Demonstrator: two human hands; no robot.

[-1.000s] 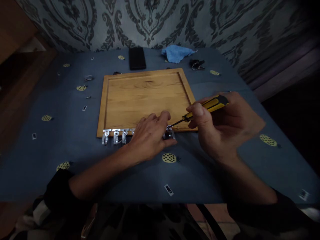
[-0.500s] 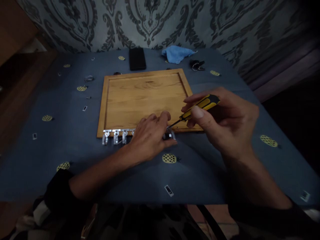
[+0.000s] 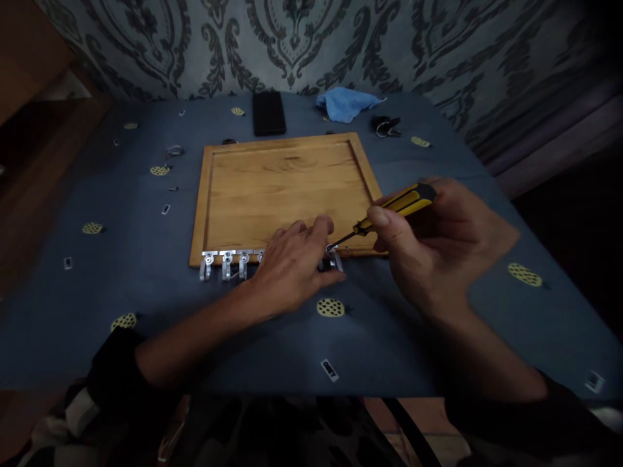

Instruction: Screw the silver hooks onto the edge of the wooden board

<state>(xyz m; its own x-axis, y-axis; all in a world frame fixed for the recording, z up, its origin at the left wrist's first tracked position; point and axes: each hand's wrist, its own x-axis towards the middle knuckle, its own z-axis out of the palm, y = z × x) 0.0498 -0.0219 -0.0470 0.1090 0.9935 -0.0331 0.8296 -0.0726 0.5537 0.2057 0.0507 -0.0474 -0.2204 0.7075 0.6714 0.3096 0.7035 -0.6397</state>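
Holding yellow-and-black screwdriver (image 3: pixel 400 203) in right hand (image 3: pixel 435 250).
Touching silver metal clip (image 3: pixel 337 263) at five o'clock on rectangular brown wooden board (image 3: pixel 282 188); curving left hand (image 3: pixel 291 263) over six-o'clock edge, cannot tell if gripping.

wooden board (image 3: pixel 287 188): flat | metal hooks (image 3: pixel 227 266) (silvery): along near edge | yellow-black screwdriver (image 3: pixel 402 202): tilted, tip at rightmost hook (image 3: pixel 339 263)

- on the table (image 3: pixel 272 363): wooden panel (image 3: pixel 287 194)
- along its near edge: metal clips (image 3: pixel 226 266), partly under the left hand (image 3: pixel 293 263)
- just right: screwdriver (image 3: pixel 402 202), in the right hand (image 3: pixel 438 246)
- behind: flat object (image 3: pixel 268 113), left of cloth (image 3: pixel 345 104)
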